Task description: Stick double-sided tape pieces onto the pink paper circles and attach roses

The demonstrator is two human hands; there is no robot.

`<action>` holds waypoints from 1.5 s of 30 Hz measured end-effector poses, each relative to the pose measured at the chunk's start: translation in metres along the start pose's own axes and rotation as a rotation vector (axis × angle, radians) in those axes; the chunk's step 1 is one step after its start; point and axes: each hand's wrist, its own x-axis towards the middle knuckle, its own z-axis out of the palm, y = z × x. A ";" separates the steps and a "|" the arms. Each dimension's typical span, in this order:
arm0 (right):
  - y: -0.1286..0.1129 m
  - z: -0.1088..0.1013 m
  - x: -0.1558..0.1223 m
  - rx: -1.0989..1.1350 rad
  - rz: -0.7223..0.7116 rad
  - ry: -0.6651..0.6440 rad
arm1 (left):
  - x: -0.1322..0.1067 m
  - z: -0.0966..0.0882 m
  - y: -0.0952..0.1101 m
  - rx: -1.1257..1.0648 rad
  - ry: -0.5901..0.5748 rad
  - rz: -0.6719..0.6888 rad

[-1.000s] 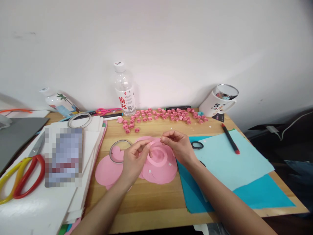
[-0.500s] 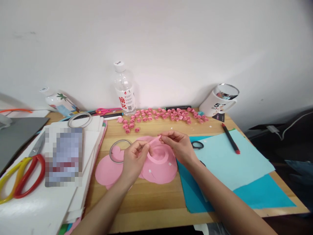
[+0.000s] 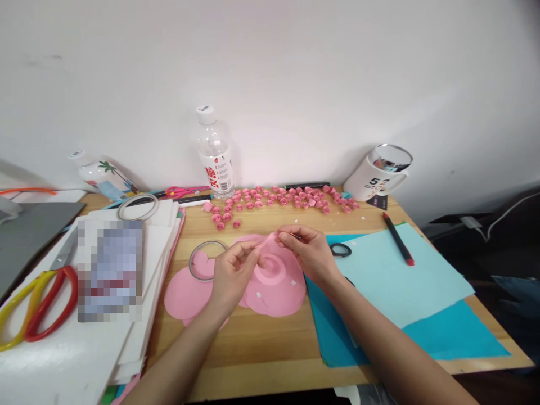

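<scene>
A pink paper strip (image 3: 270,242) is pinched between my two hands, its loose part curling down in a spiral. My left hand (image 3: 235,273) has its fingers closed on the strip. At the strip's upper end, my right hand (image 3: 307,252) is closed too, with a thin dark stick-like piece (image 3: 292,234) at its fingertips. Under the hands lie round pink paper discs (image 3: 278,304) with small white bits on them. A roll of tape (image 3: 192,270) rests on pink paper beside my left hand. Small rolled pink paper roses (image 3: 259,204) spread behind the hands.
At the back stand a clear bottle (image 3: 215,149) and a white mug (image 3: 371,174). Blue paper sheets (image 3: 405,281) with a red-tipped marker (image 3: 399,239) lie on the right. White sheets (image 3: 97,360) and large scissors (image 3: 50,304) occupy the left.
The pink strip has turned and its spiral hangs slightly lower and smaller. A dark thin piece now shows at my right fingertips. Both hands stay in nearly the same place.
</scene>
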 end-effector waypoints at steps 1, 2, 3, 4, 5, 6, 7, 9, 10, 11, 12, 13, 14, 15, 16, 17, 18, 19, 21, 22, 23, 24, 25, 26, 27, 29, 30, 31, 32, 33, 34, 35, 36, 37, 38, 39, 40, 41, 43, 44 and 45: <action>0.000 0.000 0.000 0.007 0.017 -0.002 | 0.000 0.000 0.000 0.003 0.005 0.002; 0.001 0.000 0.000 0.015 0.029 -0.007 | 0.001 0.000 -0.001 0.008 0.008 0.007; 0.001 0.000 0.000 0.024 0.035 -0.014 | 0.001 -0.001 -0.001 0.014 0.010 0.012; 0.000 0.000 0.000 0.032 0.038 -0.022 | 0.001 -0.001 -0.002 0.019 0.011 0.016; 0.000 0.000 0.000 0.039 0.037 -0.027 | 0.001 -0.001 -0.002 0.024 0.012 0.018; 0.000 0.000 0.000 0.046 0.032 -0.028 | 0.001 -0.001 -0.002 0.025 0.011 0.017; -0.001 0.000 0.000 0.050 0.026 -0.025 | 0.001 0.000 -0.001 0.024 0.009 0.014; -0.002 0.000 0.000 0.047 0.015 -0.012 | 0.000 0.000 -0.001 0.017 0.002 0.011; -0.002 0.000 0.000 0.043 0.009 -0.004 | 0.000 0.001 0.000 0.015 -0.001 0.013; -0.002 -0.001 0.000 0.035 0.001 0.001 | -0.001 0.001 0.000 0.015 -0.001 0.016; -0.001 -0.001 0.001 0.025 -0.006 0.004 | -0.001 0.002 0.001 0.017 0.000 0.018; -0.001 -0.001 0.001 0.015 -0.014 0.005 | -0.001 0.002 0.001 0.021 0.002 0.020; -0.001 -0.001 0.001 0.005 -0.023 0.007 | -0.002 0.002 0.001 0.025 0.003 0.021; -0.001 -0.001 0.001 -0.005 -0.032 0.011 | -0.002 0.002 0.002 0.028 0.003 0.021; -0.002 -0.001 0.001 -0.015 -0.037 0.017 | -0.002 0.003 0.002 0.029 0.003 0.021; -0.002 -0.001 0.001 -0.024 -0.041 0.025 | -0.001 0.002 0.002 0.026 0.000 0.020; -0.002 0.000 0.000 -0.028 -0.042 0.029 | -0.001 0.002 0.001 0.021 -0.002 0.021; -0.003 0.000 0.000 -0.029 -0.039 0.028 | 0.000 0.002 0.001 0.016 -0.006 0.022; -0.003 0.001 0.000 -0.023 -0.024 0.014 | 0.000 0.002 0.000 0.009 -0.008 0.025; -0.003 0.001 -0.001 -0.018 -0.016 0.004 | 0.000 0.002 0.000 0.008 -0.007 0.026; -0.003 0.001 -0.001 -0.014 -0.009 -0.003 | 0.000 0.002 0.000 0.006 -0.005 0.027; -0.003 0.002 -0.001 -0.011 -0.005 -0.006 | 0.000 0.002 0.000 0.005 -0.001 0.027; -0.003 0.001 -0.001 -0.012 -0.003 -0.007 | 0.000 0.002 0.000 0.003 0.001 0.027; -0.003 0.001 -0.001 -0.012 -0.002 -0.005 | 0.000 0.002 0.000 0.000 0.003 0.028; -0.003 0.001 -0.001 -0.013 0.000 -0.004 | 0.000 0.002 0.000 -0.001 0.002 0.028; -0.004 0.001 -0.001 -0.014 0.002 -0.003 | 0.000 0.002 0.001 0.000 0.000 0.029; -0.005 0.002 -0.002 -0.016 0.005 -0.003 | 0.000 0.002 0.001 0.001 0.000 0.028; -0.005 0.002 -0.002 -0.016 0.007 -0.002 | 0.000 0.002 0.001 0.004 -0.001 0.027; -0.006 0.002 -0.002 -0.014 0.006 -0.002 | 0.000 0.002 0.001 0.009 -0.001 0.027; -0.006 0.002 -0.002 -0.011 0.004 -0.006 | 0.000 0.002 0.002 0.015 -0.002 0.028; -0.006 0.002 -0.002 -0.011 0.000 -0.014 | -0.001 0.002 0.002 0.022 -0.005 0.031; -0.005 0.002 -0.002 -0.012 -0.007 -0.023 | -0.001 0.002 0.003 0.029 -0.010 0.033; -0.005 0.001 -0.002 -0.017 -0.017 -0.033 | -0.001 0.002 0.003 0.035 -0.015 0.035; -0.004 0.001 -0.002 -0.023 -0.027 -0.042 | -0.002 0.002 0.004 0.038 -0.019 0.038; -0.004 0.001 -0.001 -0.031 -0.039 -0.045 | -0.002 0.003 0.004 0.038 -0.022 0.039; -0.004 0.001 -0.001 -0.035 -0.050 -0.044 | -0.003 0.003 0.004 0.038 -0.022 0.039; -0.003 0.001 -0.001 -0.036 -0.058 -0.042 | -0.003 0.003 0.004 0.037 -0.020 0.039; -0.003 0.001 -0.001 -0.036 -0.062 -0.042 | -0.003 0.003 0.004 0.036 -0.017 0.038; -0.003 0.001 -0.001 -0.032 -0.057 -0.041 | -0.003 0.003 0.003 0.037 -0.010 0.038; -0.003 0.001 -0.001 -0.030 -0.046 -0.042 | -0.002 0.003 0.002 0.038 -0.008 0.041; -0.003 0.002 -0.001 -0.027 -0.032 -0.040 | -0.002 0.002 0.001 0.038 -0.004 0.043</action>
